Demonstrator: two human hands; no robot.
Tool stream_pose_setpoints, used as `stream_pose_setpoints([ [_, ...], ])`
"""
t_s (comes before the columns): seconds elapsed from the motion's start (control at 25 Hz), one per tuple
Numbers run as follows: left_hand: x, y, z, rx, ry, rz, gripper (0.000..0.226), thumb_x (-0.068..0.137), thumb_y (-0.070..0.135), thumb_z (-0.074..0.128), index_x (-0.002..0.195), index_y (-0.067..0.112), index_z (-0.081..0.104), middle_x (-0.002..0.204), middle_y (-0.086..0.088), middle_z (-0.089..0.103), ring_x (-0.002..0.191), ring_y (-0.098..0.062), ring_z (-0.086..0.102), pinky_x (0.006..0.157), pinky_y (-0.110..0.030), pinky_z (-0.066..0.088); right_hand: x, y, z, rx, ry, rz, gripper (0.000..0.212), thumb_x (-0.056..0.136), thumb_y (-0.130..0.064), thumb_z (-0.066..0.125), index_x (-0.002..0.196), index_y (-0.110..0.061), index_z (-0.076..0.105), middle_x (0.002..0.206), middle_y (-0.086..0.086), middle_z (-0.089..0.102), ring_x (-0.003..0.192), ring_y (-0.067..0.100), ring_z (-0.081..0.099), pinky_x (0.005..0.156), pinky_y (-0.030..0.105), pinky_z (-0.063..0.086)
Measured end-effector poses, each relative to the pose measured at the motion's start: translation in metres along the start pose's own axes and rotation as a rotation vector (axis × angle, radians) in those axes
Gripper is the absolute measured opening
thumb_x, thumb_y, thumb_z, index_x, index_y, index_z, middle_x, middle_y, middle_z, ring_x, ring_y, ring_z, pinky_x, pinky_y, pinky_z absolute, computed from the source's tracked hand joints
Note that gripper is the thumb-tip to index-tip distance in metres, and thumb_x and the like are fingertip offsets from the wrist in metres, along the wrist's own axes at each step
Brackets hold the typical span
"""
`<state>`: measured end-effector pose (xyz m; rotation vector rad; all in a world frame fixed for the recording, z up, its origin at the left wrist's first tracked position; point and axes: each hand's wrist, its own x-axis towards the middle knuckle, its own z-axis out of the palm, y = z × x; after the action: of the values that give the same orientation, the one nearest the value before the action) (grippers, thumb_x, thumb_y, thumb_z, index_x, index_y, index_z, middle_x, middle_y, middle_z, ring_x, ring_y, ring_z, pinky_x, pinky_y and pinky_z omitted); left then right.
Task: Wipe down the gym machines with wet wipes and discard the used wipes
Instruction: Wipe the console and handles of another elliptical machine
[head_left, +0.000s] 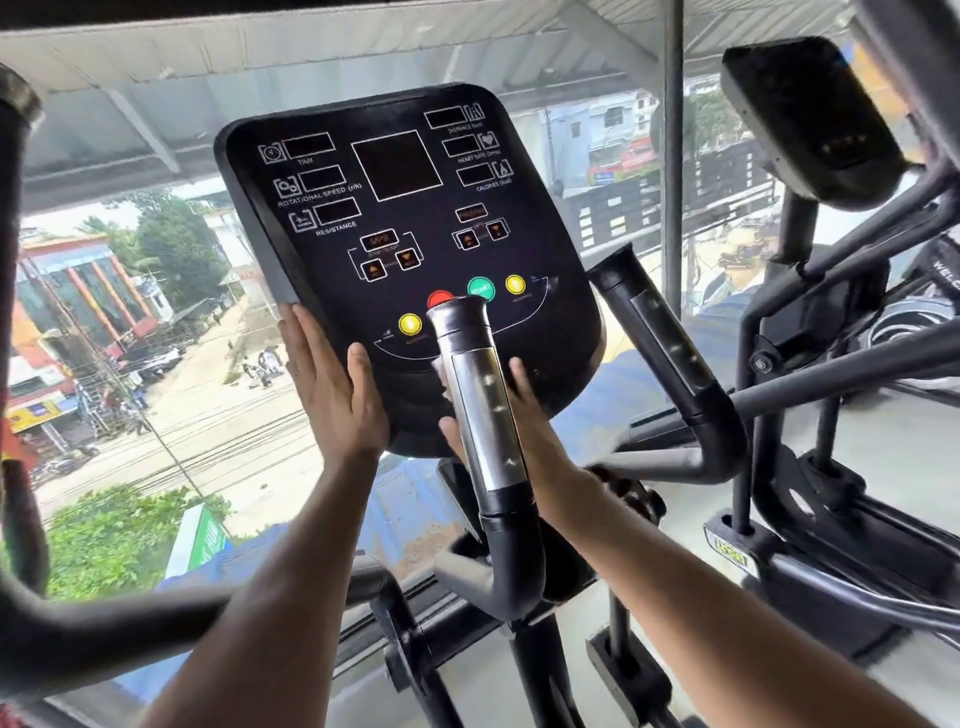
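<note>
- The chrome-and-black sensor handgrip (480, 410) stands nearest, hiding much of the right hand (524, 415).
- That hand presses a pale wet wipe (441, 371), barely visible, against the lower edge of the black console panel (405, 208); its grip I cannot tell.
- The left hand (332, 379) lies flat, fingers straight, bracing the console's lower left corner.
- Risk: wiping upward may press the round coloured buttons (480, 288).

Bare forearms (291, 561), no sleeves, no gloves
</note>
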<state>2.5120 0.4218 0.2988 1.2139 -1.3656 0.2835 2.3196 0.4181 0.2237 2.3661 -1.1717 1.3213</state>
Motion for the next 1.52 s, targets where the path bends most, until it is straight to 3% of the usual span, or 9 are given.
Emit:
stream_pose_setpoints([
  [0.08, 0.000, 0.002, -0.002, 0.004, -0.001, -0.007, 0.070, 0.108, 0.046, 0.025, 0.166, 0.010, 0.010, 0.174, -0.007, 0.003, 0.161, -0.019, 0.000, 0.130, -0.047, 0.007, -0.002, -0.007, 0.008, 0.168, -0.099, 0.056, 0.051, 0.106, -0.017, 0.038, 0.156, -0.008, 0.035, 0.164, 0.013, 0.031, 0.149, -0.005, 0.022, 0.128, 0.050, 0.007],
  [0.2, 0.001, 0.002, -0.002, -0.005, -0.004, -0.010, 0.070, 0.108, 0.047, 0.023, 0.166, 0.010, 0.010, 0.174, -0.007, 0.003, 0.161, -0.017, 0.000, 0.130, -0.046, 0.006, 0.005, 0.009, -0.023, -0.065, -0.068, -0.060, 0.056, 0.102, -0.030, 0.036, 0.154, -0.010, 0.040, 0.162, 0.009, 0.038, 0.153, 0.020, 0.026, 0.125, 0.057, 0.012],
  [0.4, 0.000, 0.003, -0.002, -0.011, -0.014, -0.024, 0.068, 0.109, 0.046, 0.023, 0.166, 0.012, 0.009, 0.174, -0.004, 0.004, 0.159, -0.008, -0.004, 0.129, -0.038, 0.001, 0.018, 0.062, -0.054, -0.161, 0.036, 0.273, 0.063, 0.105, -0.044, 0.016, 0.158, -0.015, 0.034, 0.164, 0.006, 0.033, 0.153, 0.027, 0.028, 0.123, 0.053, 0.010],
  [0.56, 0.002, 0.003, -0.009, 0.012, -0.005, -0.054, 0.067, 0.109, 0.044, 0.024, 0.166, 0.010, 0.010, 0.174, -0.005, 0.004, 0.158, -0.006, -0.006, 0.130, -0.039, 0.003, -0.002, 0.027, -0.040, 0.018, -0.006, -0.054, 0.049, 0.107, -0.023, 0.032, 0.154, -0.012, 0.033, 0.161, 0.009, 0.037, 0.150, 0.030, 0.031, 0.121, 0.060, 0.018],
  [0.72, 0.002, 0.005, -0.008, 0.026, -0.072, -0.051, 0.066, 0.109, 0.031, 0.031, 0.166, 0.011, 0.007, 0.175, -0.005, 0.002, 0.161, -0.018, -0.003, 0.129, -0.051, 0.007, -0.024, 0.029, -0.047, 0.081, -0.118, -0.212, 0.063, 0.094, 0.010, 0.056, 0.152, -0.007, 0.040, 0.159, 0.011, 0.042, 0.152, 0.030, 0.031, 0.121, 0.064, 0.022],
  [1.04, -0.002, -0.001, -0.004, -0.102, -0.027, -0.042, 0.057, 0.114, 0.035, 0.024, 0.167, 0.018, 0.011, 0.175, 0.002, 0.003, 0.160, -0.010, -0.003, 0.130, -0.050, 0.008, 0.023, -0.001, -0.027, -0.061, -0.226, -0.388, 0.070, 0.107, -0.044, 0.040, 0.160, -0.003, 0.020, 0.169, 0.010, 0.017, 0.157, 0.028, 0.015, 0.123, 0.055, 0.023],
  [1.2, -0.004, -0.006, 0.000, -0.133, -0.003, -0.040, 0.056, 0.114, 0.031, 0.025, 0.166, 0.015, 0.014, 0.175, 0.000, 0.007, 0.160, -0.011, -0.002, 0.130, -0.047, 0.008, 0.033, -0.006, -0.020, -0.113, -0.205, -0.348, 0.074, 0.106, -0.049, 0.036, 0.160, -0.002, 0.019, 0.170, 0.012, 0.013, 0.157, 0.029, 0.011, 0.124, 0.055, 0.019],
  [1.36, -0.006, -0.001, -0.004, -0.136, -0.021, -0.061, 0.055, 0.114, 0.032, 0.026, 0.166, 0.015, 0.015, 0.175, 0.001, 0.008, 0.160, -0.011, -0.001, 0.131, -0.041, 0.007, -0.006, 0.015, -0.050, -0.067, -0.333, -0.501, 0.069, 0.106, -0.031, 0.049, 0.162, -0.008, 0.015, 0.171, 0.002, 0.011, 0.158, 0.024, 0.009, 0.124, 0.058, 0.018],
  [1.52, -0.021, 0.002, -0.016, -0.073, -0.016, -0.077, 0.053, 0.114, 0.032, 0.028, 0.165, 0.017, 0.024, 0.173, 0.003, 0.018, 0.159, -0.009, 0.011, 0.129, -0.035, 0.019, -0.033, 0.031, -0.068, 0.026, -0.308, -0.362, 0.056, 0.095, -0.002, 0.045, 0.151, 0.001, 0.042, 0.160, 0.014, 0.039, 0.152, 0.027, 0.029, 0.119, 0.059, 0.030],
])
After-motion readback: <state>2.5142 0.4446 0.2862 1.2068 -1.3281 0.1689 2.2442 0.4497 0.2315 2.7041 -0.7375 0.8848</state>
